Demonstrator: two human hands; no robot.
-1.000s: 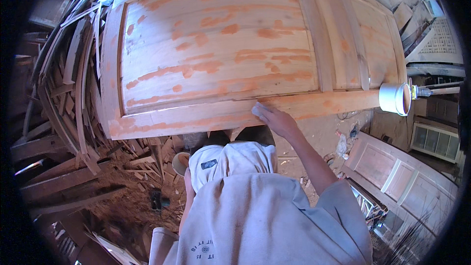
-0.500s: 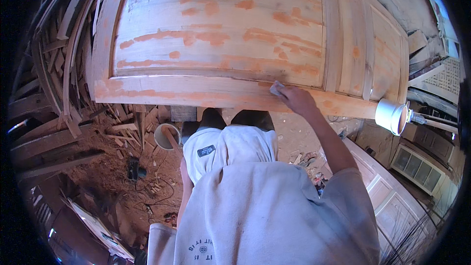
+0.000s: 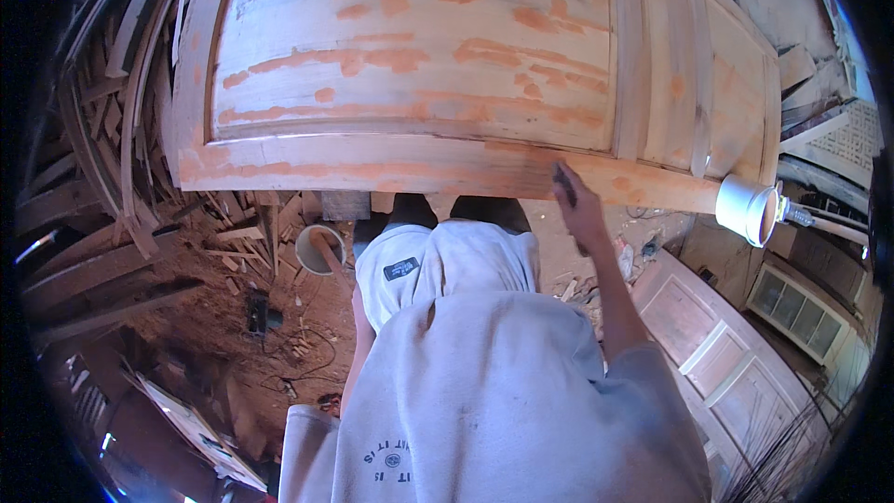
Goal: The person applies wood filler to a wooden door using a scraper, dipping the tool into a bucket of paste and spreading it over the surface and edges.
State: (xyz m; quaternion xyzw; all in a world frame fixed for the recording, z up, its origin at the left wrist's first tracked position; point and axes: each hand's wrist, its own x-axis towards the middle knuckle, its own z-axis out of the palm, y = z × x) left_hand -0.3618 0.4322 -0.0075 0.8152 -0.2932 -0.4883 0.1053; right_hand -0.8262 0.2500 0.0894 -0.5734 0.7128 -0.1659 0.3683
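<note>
A large pale wooden panelled door [image 3: 419, 154] lies across in front of me, with orange patches smeared over its panels and rails. At its near edge, right of the middle, is my right hand [image 3: 581, 210], its fingers closed around a small folded piece [image 3: 562, 177] that looks like sandpaper. The hand largely hides this piece, which appears greyish and dark. My left forearm [image 3: 361, 340] hangs beside my left thigh. The left hand's fingers cannot be made out near the white bucket [image 3: 323, 251], which has something orange-brown in it.
A white tub [image 3: 742, 210] sits at the door's right end. Long wood offcuts [image 3: 121, 112] are heaped at left. Wood scraps, dust and a cord [image 3: 317, 363] lie on the floor. Another panelled door [image 3: 726, 345] lies at lower right, near a small paned window frame [image 3: 796, 314].
My right hand has moved right and toward me, from the door's near rail to its front edge. The folded piece has moved with it. The view has shifted slightly.
</note>
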